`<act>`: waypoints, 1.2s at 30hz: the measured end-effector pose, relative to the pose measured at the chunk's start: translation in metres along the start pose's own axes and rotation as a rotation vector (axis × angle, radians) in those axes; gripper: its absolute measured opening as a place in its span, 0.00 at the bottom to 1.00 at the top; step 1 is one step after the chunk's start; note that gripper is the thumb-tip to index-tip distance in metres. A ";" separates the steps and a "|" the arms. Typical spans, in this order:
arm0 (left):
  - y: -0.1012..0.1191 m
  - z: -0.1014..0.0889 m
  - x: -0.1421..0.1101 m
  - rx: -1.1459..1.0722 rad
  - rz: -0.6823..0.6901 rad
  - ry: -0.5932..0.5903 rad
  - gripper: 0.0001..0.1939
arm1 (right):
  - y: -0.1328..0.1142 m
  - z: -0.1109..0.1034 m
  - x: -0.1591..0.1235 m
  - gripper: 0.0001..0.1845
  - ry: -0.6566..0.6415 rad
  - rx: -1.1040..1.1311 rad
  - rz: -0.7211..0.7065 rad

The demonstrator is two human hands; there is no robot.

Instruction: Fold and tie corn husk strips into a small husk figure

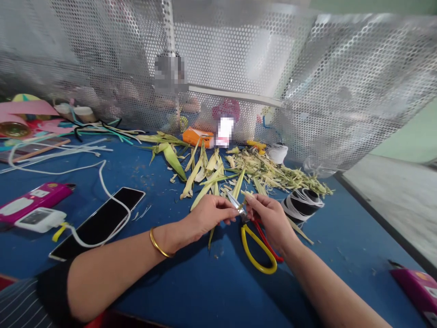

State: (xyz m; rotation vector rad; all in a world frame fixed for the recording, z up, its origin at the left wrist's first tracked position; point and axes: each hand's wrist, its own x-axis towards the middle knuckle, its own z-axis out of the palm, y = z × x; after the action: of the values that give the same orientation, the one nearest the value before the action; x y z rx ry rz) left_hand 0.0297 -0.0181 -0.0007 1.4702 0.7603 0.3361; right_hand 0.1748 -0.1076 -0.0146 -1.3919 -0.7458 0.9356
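My left hand [210, 213] is closed in a pinch, its thumb and fingertips at the lower end of a small strip of corn husk [242, 202]. My right hand [271, 218] pinches the upper end of that strip. Beneath the hands lie scissors [258, 257] with one yellow and one red handle. Their blades point away from me, partly covered by the fingers. Pale green and cream corn husk leaves [195, 178] fan out just beyond my left hand. Behind my right hand spreads a heap of shredded husk [269, 169].
A black spool of white thread [302, 204] stands to the right. On the blue table [218, 296] a dark phone [102, 218], a white cable and a magenta device [37, 200] lie left. An orange packet [198, 136] sits before a perforated sheet [232, 50]; another magenta device [414, 289] lies right.
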 end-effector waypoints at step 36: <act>-0.004 0.003 0.000 -0.020 0.082 0.107 0.08 | 0.004 0.011 -0.007 0.15 -0.028 0.036 0.107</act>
State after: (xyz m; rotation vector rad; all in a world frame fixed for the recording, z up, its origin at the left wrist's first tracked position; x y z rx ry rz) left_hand 0.0309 -0.0202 -0.0045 1.4764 0.7815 0.4863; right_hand 0.1611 -0.1086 -0.0175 -1.4005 -0.6773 1.0488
